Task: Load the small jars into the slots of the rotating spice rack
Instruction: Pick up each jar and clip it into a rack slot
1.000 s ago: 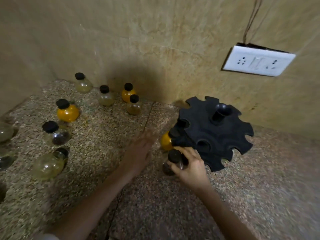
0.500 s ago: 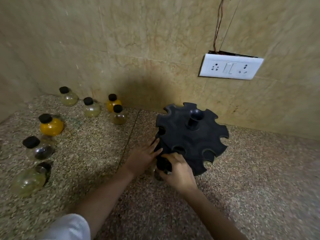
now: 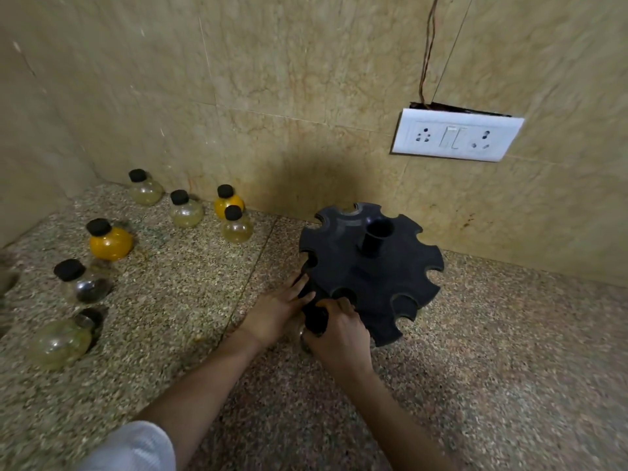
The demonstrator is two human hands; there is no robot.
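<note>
- head view: on a speckled stone surface, a black rotating spice rack stands at about 3 o'clock of frame centre; the right hand has its grip wrapped around a black-capped jar at the rack's 7 o'clock edge.
- the left hand lies flat-fingered against the same edge, its grip wide and holding nothing, apparently steadying the rack.
- seven more jars wait from 9 to 11 o'clock, well apart from the rack; one pale jar at 8 o'clock lies on its side.
- risks, as judged: the rack may spin under the push if the left hand slips, so the neck misses its slot; the glass body, mostly hidden, could drop onto stone; crowded fingers could be pinched.
</note>
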